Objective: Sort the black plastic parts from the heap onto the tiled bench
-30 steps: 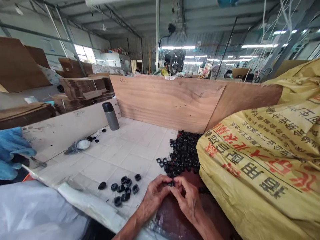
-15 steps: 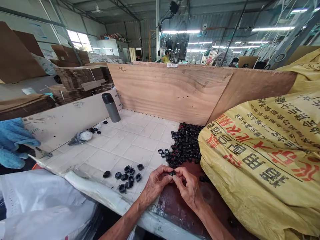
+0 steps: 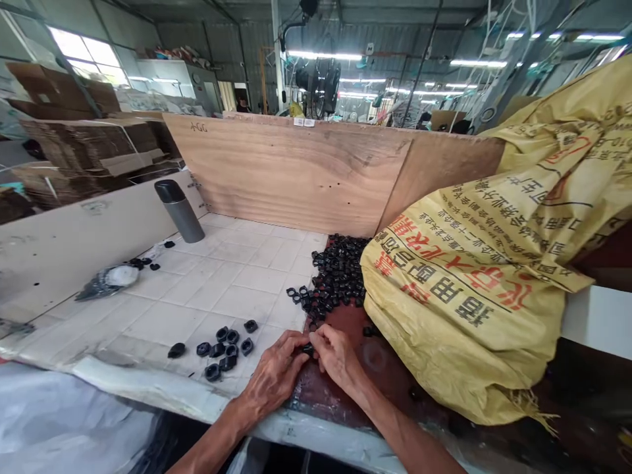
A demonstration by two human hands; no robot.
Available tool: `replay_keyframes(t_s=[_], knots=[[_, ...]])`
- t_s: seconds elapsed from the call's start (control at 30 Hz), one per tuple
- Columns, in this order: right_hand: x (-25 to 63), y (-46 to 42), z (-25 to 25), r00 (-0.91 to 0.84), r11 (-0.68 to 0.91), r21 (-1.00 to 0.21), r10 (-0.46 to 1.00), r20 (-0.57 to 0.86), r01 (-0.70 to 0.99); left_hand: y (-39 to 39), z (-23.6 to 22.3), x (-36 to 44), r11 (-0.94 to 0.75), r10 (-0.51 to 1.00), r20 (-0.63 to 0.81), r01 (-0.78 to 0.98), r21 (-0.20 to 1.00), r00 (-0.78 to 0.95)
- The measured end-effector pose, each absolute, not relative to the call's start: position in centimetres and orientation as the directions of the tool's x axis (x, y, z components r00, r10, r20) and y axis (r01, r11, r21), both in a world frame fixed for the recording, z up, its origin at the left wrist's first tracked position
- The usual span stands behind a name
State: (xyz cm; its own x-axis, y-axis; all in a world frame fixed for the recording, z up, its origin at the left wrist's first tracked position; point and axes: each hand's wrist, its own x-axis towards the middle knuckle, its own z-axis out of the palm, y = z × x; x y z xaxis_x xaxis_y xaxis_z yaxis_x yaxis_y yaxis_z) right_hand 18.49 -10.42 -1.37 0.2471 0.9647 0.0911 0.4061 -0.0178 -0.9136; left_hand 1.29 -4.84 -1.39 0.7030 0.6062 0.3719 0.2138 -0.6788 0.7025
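My left hand (image 3: pixel 279 365) and my right hand (image 3: pixel 336 355) meet over the dark red part of the table. Both are closed, fingertips pinching one small black plastic ring (image 3: pixel 309 349) between them; the fingers cover much of it. Just beyond my hands lies a heap of similar black rings (image 3: pixel 340 273). To the left of my left hand, several black rings (image 3: pixel 228 350) sit loosely grouped on the pale tabletop, with a dark piece (image 3: pixel 176 350) a little apart from them.
A grey flask with a black cap (image 3: pixel 180 212) stands at the back left. Near the left board lies a clear bag of dark pieces (image 3: pixel 106 282). A large yellow woven sack (image 3: pixel 444 303) fills the right side. A wooden board (image 3: pixel 296 174) walls off the back.
My view has swung to the right, so the table's things appear farther left. Both hands still pinch the black ring, and the right fingers have shifted their grip on it.
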Motion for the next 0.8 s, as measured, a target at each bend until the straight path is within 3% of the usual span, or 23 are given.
replay_keyframes(t_s=[0.1,0.2,0.27,0.37,0.5,0.6,0.7,0.8], knots=[[19.5,-10.3,-1.0,0.246,0.028,-0.691,0.924,0.294,0.723,-4.2,-1.7,-0.6,-0.782,0.604,0.41,0.408,0.471,0.683],[20.8,-11.4,0.0,0.259,-0.035,-0.565,0.911,0.32,0.824,-3.2,-1.8,-2.5,-0.746,0.626,0.498,0.646,0.158,0.601],[21.4,-13.3,0.4,0.296,-0.106,-0.521,0.908,0.295,0.847,-2.9,-1.8,-3.4,-0.718,0.622,0.523,0.691,0.084,0.583],[21.9,-18.0,-0.2,0.363,-0.221,-0.438,0.891,0.272,0.871,-3.4,-1.8,-3.4,-0.769,0.583,0.56,0.621,0.148,0.589],[23.4,-24.6,-2.9,0.482,-0.362,-0.355,0.802,0.353,0.862,-5.1,-2.2,-0.9,-0.91,0.407,0.477,0.299,0.288,0.779],[25.5,-27.1,-3.8,0.524,-0.437,-0.292,0.747,0.41,0.851,-5.9,-2.7,1.9,-0.926,0.312,0.459,0.158,0.342,0.832],[28.0,-27.5,-2.4,0.527,-0.479,-0.222,0.745,0.409,0.849,-6.1,-3.3,3.5,-0.922,0.254,0.444,0.076,0.381,0.859],[30.5,-27.6,-0.4,0.6,-0.615,-0.114,0.684,0.414,0.78,-5.8,-3.7,3.5,-0.899,0.289,0.446,0.081,0.429,0.847]])
